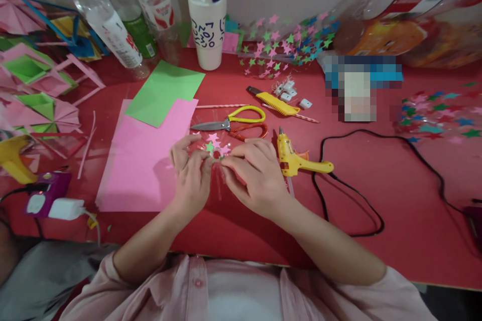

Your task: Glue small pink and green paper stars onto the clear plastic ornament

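In the middle of the head view, a clear plastic piece (219, 188) with thin strips spreading outward lies on the red table. Pink paper stars (213, 138) and a green star (209, 147) ring its small round centre. My left hand (191, 173) pinches at the near left of this centre, thumb and forefinger together. From the right, my right hand (256, 173) pinches the same near side, its fingertips almost meeting the left ones. A bit of green shows between them; what exactly the fingertips grip is partly hidden. Scissors (229, 123) with yellow and red handles lie just beyond.
A yellow glue gun (291, 158) lies right of my hands, its black cord (354, 132) looping rightward. Behind are a yellow cutter (276, 103), a white tumbler (206, 25) and glass bottles. Pink paper (143, 170) and green paper (163, 90) lie left, near a purple power adapter (50, 190).
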`<state>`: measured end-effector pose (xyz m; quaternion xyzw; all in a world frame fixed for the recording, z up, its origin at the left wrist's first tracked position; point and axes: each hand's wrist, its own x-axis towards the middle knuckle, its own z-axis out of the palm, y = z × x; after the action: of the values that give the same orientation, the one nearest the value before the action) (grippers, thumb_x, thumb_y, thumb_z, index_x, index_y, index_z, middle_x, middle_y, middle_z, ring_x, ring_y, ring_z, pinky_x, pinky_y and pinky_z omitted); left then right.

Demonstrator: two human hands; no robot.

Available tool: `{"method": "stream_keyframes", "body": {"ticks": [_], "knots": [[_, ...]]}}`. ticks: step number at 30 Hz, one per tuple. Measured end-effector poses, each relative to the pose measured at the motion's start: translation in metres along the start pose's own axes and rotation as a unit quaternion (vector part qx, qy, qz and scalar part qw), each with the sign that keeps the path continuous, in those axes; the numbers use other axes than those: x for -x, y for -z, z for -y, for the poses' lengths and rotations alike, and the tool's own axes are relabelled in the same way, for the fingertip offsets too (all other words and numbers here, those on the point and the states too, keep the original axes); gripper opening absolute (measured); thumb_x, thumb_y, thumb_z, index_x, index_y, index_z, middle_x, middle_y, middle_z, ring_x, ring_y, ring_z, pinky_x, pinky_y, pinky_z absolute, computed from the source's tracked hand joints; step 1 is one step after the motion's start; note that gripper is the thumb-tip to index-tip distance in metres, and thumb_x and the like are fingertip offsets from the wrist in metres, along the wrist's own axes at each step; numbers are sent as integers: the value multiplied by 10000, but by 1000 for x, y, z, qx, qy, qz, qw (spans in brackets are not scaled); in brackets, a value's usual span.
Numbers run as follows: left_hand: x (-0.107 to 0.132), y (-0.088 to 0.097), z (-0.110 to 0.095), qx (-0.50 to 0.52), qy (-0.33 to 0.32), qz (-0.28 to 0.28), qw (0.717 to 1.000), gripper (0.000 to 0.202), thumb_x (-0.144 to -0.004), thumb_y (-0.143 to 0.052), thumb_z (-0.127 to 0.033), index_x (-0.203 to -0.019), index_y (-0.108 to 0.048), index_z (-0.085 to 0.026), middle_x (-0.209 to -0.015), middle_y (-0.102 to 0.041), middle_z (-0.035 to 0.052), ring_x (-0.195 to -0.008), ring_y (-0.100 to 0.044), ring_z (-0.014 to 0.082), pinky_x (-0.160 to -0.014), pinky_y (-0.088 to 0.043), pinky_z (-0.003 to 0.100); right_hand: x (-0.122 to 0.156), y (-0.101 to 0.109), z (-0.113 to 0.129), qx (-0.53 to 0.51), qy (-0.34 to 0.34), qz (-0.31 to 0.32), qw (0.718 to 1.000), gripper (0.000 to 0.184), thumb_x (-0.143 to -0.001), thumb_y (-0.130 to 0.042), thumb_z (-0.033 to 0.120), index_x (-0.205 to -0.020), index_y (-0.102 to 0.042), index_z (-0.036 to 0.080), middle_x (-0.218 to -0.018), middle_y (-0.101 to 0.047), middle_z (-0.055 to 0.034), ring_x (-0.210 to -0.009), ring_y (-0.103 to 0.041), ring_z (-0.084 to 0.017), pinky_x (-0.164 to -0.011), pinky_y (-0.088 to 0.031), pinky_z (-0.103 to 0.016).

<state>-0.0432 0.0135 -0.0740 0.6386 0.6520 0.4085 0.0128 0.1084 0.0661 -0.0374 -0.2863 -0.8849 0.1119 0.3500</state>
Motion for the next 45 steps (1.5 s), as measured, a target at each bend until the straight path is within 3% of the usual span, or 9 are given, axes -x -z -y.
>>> {"method": "stream_keyframes", "body": {"ticks": [8,14,21,25,31,36,45], "knots": [[-3,6,-1,6,-17,16,1000,100,-903,-508,-226,-847,-589,-206,-1242,-505,99,-1126,-468,227,-941,-379,411,0,1,-1,2,6,-10,1000,74,-841,-563,144,-872,-615,186,-806,-597,-38,-824,-492,-185,-820,-434,-367],[-6,9,1,-3,-41,-4,999,183,-923,-460,-222,-797,-591,-200,-1258,-514,90,-1136,-467,226,-934,-362,410,1,0,2,16,6,-10,1000,108,-844,-556,145,-911,-611,210,-849,-595,-31,-847,-507,-180,-845,-431,-368],[-10,11,8,14,-58,-35,998,180,-929,-457,-273,-827,-587,-201,-1148,-579,85,-1027,-522,212,-876,-386,394,0,3,1,34,14,-32,999,98,-835,-591,152,-920,-605,198,-856,-604,-32,-857,-520,-180,-825,-437,-348],[-12,12,12,36,-45,-60,997,275,-953,-392,-381,-972,-608,-211,-1184,-570,94,-1085,-514,229,-921,-385,408,-2,5,-5,36,-12,-26,999,147,-857,-593,216,-1001,-610,190,-965,-617,-60,-894,-536,-193,-818,-435,-362],[-15,9,16,31,-71,11,997,509,-963,-250,-517,-1202,-599,-235,-1474,-351,102,-1345,-345,287,-1087,-271,479,-3,3,-12,29,-54,54,997,381,-902,-541,412,-1187,-574,162,-1258,-540,-135,-1154,-453,-270,-960,-400,-444],[-14,9,16,36,-77,17,996,529,-948,-256,-558,-1137,-625,-229,-1496,-326,97,-1355,-343,297,-1096,-269,492,-2,0,-11,23,-64,80,994,402,-904,-517,454,-1180,-576,167,-1284,-528,-148,-1186,-431,-294,-990,-388,-487],[-14,12,15,54,-71,9,996,482,-946,-277,-548,-1037,-611,-212,-1447,-380,121,-1347,-354,294,-1081,-283,491,-2,1,-11,33,-44,64,996,361,-904,-520,433,-1157,-595,186,-1276,-533,-143,-1179,-441,-291,-977,-399,-493]]}}
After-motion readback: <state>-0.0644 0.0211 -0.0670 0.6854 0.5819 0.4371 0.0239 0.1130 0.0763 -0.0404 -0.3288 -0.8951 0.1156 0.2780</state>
